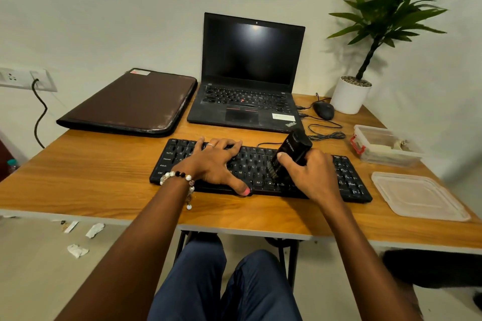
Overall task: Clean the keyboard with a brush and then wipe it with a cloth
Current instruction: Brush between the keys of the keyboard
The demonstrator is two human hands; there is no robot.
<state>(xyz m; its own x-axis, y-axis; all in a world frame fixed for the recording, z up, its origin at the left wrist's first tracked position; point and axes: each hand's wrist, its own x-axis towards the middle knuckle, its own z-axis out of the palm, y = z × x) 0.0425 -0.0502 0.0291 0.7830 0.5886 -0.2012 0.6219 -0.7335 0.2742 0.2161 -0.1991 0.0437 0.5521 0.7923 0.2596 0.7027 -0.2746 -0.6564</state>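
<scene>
A black keyboard [347,177] lies across the wooden table [104,180] near its front edge. My left hand [217,161] rests flat on the keyboard's left half, fingers spread and thumb at the front edge. My right hand [310,173] grips a black brush [292,150] tilted over the middle of the keyboard. Its bristles touch the keys near the bottom row. No cloth can be made out for certain.
Behind the keyboard stands an open black laptop [250,81] with a dark sleeve [130,101] to its left. A mouse [323,110] and a potted plant [350,94] sit at the back right. A clear plastic box [386,146] and its lid [417,197] lie on the right.
</scene>
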